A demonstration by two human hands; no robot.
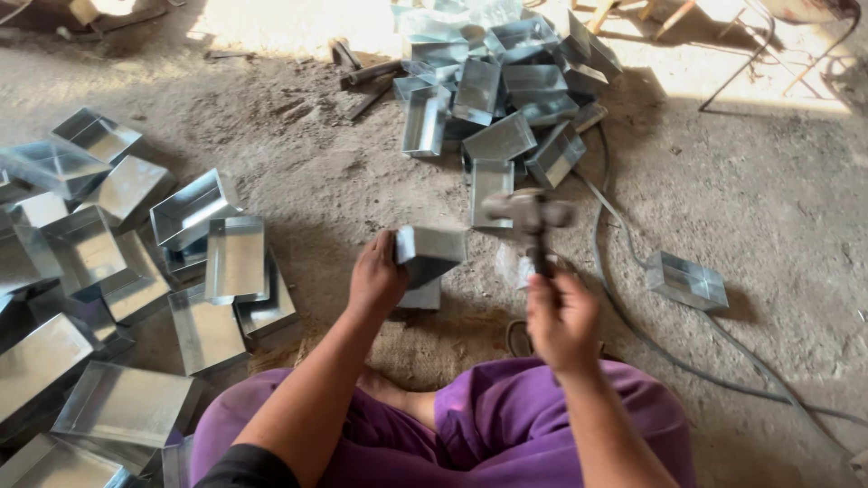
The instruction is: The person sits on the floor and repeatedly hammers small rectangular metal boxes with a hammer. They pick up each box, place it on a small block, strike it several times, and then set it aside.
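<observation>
My left hand [376, 276] grips a small shiny sheet-metal box [430, 252] and holds it tilted over a metal block on the dirt floor. My right hand [561, 316] is closed around the handle of a hammer [530, 213]. The hammer's head is raised and blurred, just to the right of the box and above it. My legs in purple cloth [506, 425] are folded at the bottom of the view.
A heap of similar metal boxes [493, 90] lies ahead. Many more boxes [136, 271] spread over the floor at the left. One box [685, 280] lies alone at the right. A grey cable [624, 312] curves across the floor on the right.
</observation>
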